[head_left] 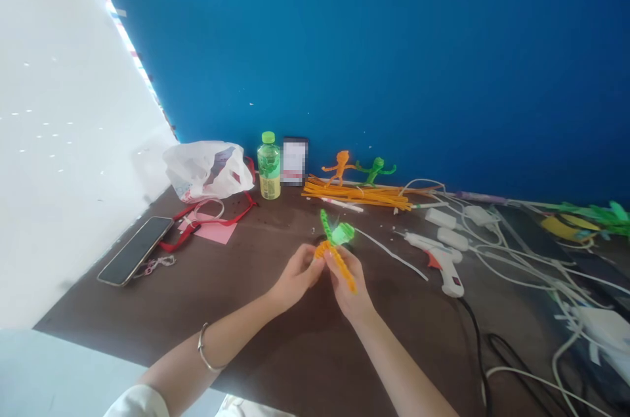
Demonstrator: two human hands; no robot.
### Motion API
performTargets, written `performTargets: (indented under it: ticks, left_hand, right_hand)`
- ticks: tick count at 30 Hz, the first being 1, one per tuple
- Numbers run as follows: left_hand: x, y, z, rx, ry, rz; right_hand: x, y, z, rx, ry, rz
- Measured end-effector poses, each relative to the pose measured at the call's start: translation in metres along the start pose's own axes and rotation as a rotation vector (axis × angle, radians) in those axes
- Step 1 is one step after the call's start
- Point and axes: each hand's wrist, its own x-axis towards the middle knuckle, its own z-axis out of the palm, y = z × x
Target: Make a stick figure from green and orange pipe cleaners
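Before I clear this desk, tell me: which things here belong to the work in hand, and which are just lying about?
Work in hand: left hand and right hand holding a green-and-orange pipe-cleaner piece; orange pipe cleaners; hot glue gun.
Lying about: smartphone; plastic bag; drink bottle.

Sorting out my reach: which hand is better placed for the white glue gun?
Likely the right hand: it sits nearer the glue gun, while the left hand is farther away. Both hold the pipe-cleaner figure.

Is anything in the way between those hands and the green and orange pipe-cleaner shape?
Nothing visible does: the left hand and right hand are already touching the pipe-cleaner shape, with nothing between.
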Motion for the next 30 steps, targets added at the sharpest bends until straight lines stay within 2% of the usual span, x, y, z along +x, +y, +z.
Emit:
performTargets:
  ticks: [3, 5, 8, 12, 18, 21, 26, 30]
  left_hand:
    - [-0.002, 0.0, -0.002, 0.37, 0.172, 0.191]
    - [-0.004, 0.001, -0.005, 0.511, 0.183, 0.242]
    - [-0.004, 0.003, -0.008, 0.55, 0.142, 0.255]
    - [0.0, 0.002, -0.007, 0.37, 0.078, 0.185]
    - [0.006, 0.0, -0.003, -0.127, 0.042, -0.097]
    - [0.007, 0.003, -0.003, -0.264, 0.031, -0.131]
    - [0.007, 0.005, -0.004, -0.309, 0.086, -0.098]
    - [0.004, 0.001, -0.001, -0.162, 0.119, -0.025]
  right_hand:
    - [0.0, 0.001, -0.001, -0.091, 0.086, -0.055]
    - [0.001, 0.003, -0.002, -0.118, 0.114, -0.068]
    - [0.002, 0.006, -0.002, -0.127, 0.107, -0.078]
    - [0.003, 0.004, -0.002, -0.123, 0.08, -0.069]
    - [0.002, -0.002, 0.0, -0.293, 0.083, -0.077]
    - [0.001, -0.003, 0.002, -0.296, 0.076, -0.074]
    - [-0.004, -0.004, 0.008, -0.422, 0.157, -0.146]
    - [-0.01, -0.006, 0.012, -0.498, 0.199, -0.256]
